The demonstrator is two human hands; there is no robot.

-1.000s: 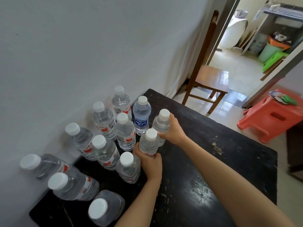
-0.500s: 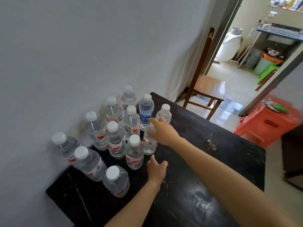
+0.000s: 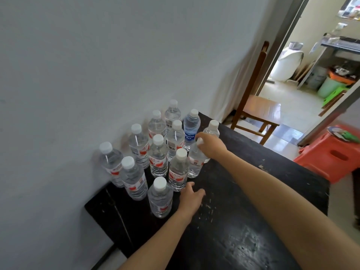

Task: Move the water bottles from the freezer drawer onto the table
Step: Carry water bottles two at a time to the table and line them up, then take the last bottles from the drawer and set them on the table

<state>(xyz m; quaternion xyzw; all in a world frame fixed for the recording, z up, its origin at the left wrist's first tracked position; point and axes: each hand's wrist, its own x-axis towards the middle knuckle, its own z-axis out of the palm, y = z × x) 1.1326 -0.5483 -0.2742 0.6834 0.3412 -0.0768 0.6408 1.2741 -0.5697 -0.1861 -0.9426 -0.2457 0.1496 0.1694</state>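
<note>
Several clear water bottles with white caps stand upright in a cluster on the black table (image 3: pixel 243 221), against the wall. Most carry red-and-white labels; one has a blue label (image 3: pixel 191 129). My right hand (image 3: pixel 211 146) curls over the top of a bottle (image 3: pixel 194 166) at the cluster's right edge, fingers around its neck, its cap peeking out. My left hand (image 3: pixel 191 197) hovers open just above the tabletop, holding nothing, beside the nearest front bottles (image 3: pixel 160 199). No freezer drawer is in view.
A grey wall runs along the table's left side. Past the table's far end stands a wooden chair (image 3: pixel 257 108) by an open doorway. An orange-red plastic stool (image 3: pixel 331 158) sits on the floor to the right.
My left hand let go of the bottle it held and drew back toward me. My right hand left the far bottle and moved onto that bottle's top. The camera pulled back.
</note>
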